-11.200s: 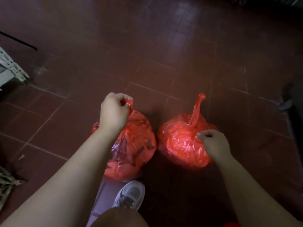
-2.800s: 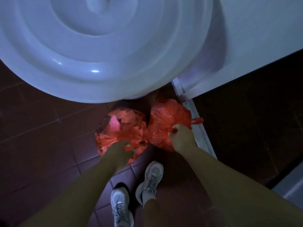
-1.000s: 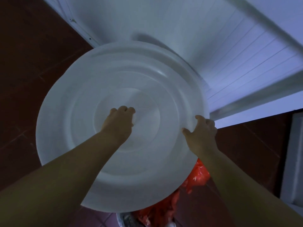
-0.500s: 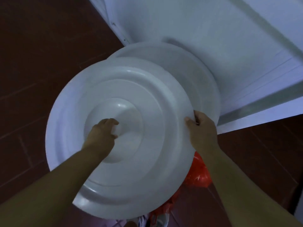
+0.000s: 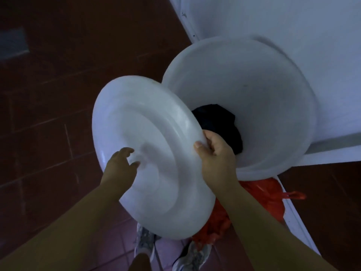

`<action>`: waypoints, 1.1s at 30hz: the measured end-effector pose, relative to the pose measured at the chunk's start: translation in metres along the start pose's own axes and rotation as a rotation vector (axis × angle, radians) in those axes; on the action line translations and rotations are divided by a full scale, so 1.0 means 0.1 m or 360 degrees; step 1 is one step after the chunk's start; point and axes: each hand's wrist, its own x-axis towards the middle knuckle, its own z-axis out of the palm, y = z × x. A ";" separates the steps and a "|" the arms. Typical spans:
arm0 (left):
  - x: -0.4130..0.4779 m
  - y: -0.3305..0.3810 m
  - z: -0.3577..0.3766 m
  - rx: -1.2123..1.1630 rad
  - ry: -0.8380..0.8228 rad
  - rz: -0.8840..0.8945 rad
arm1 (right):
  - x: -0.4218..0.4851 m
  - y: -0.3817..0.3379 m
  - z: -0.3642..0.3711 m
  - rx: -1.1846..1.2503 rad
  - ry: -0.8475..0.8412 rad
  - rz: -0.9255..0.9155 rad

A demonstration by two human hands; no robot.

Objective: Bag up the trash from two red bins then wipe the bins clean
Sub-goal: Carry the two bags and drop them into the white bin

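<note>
head view: right hand point(image 5: 216, 155) grips the rim of the tilted white lid point(image 5: 156, 133), thumb on top, fingers curled under. left hand point(image 5: 120, 167) is at the lid's blurred centre with fingers bent; whether it has a hold cannot be told. red trash bags point(image 5: 261, 194) lie on the floor point(image 5: 58, 94) beneath the right forearm, mostly hidden by the lid and the white tub point(image 5: 273, 90). dark lump point(image 5: 216, 120) inside the tub, unclear.

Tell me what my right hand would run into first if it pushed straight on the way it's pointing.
Probably the black bag lying inside the open white barrel: the right hand, gripping the lid rim, points into its mouth. Depth is unclear.
</note>
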 end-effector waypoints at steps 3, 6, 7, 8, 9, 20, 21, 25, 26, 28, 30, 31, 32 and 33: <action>0.13 -0.07 -0.19 0.0001 0.0053 0.0153 | -0.01 0.05 0.33 -0.0010 -0.0047 0.0038; 0.30 -0.03 -0.44 0.0095 0.0105 0.0396 | -0.03 0.08 0.60 -0.0034 -0.0077 0.0075; 0.36 0.00 -0.51 0.0163 0.0098 0.0486 | -0.03 0.09 0.68 -0.0026 -0.0072 0.0099; 0.43 0.05 -0.57 0.0235 0.0083 0.0577 | -0.03 0.09 0.74 -0.0015 -0.0065 0.0129; 0.50 0.09 -0.62 0.0306 0.0060 0.0662 | -0.03 0.10 0.80 -0.0012 -0.0064 0.0164; 1.20 0.27 -0.50 0.0660 -0.0393 0.0917 | 0.00 0.43 1.31 -0.0123 0.0010 0.0327; 1.24 0.24 -0.47 0.0689 -0.0432 0.0925 | -0.01 0.50 1.36 -0.0124 0.0022 0.0351; 1.36 0.09 -0.36 0.0738 -0.0569 0.0922 | -0.06 0.77 1.56 -0.0119 0.0034 0.0434; 1.39 0.06 -0.32 0.0712 -0.0587 0.0931 | -0.07 0.82 1.60 -0.0123 0.0040 0.0447; 1.42 0.01 -0.26 0.0713 -0.0607 0.0950 | -0.07 0.90 1.65 -0.0143 0.0067 0.0452; 1.44 -0.04 -0.20 0.0698 -0.0612 0.0971 | -0.06 0.96 1.67 -0.0156 0.0082 0.0447; 1.45 -0.05 -0.17 0.0679 -0.0604 0.0985 | -0.05 0.98 1.67 -0.0147 0.0084 0.0445; 1.45 -0.05 -0.16 0.0664 -0.0591 0.0999 | -0.04 0.99 1.67 -0.0123 0.0090 0.0448; 1.46 -0.04 -0.15 0.0658 -0.0578 0.1006 | -0.03 1.00 1.68 -0.0091 0.0099 0.0455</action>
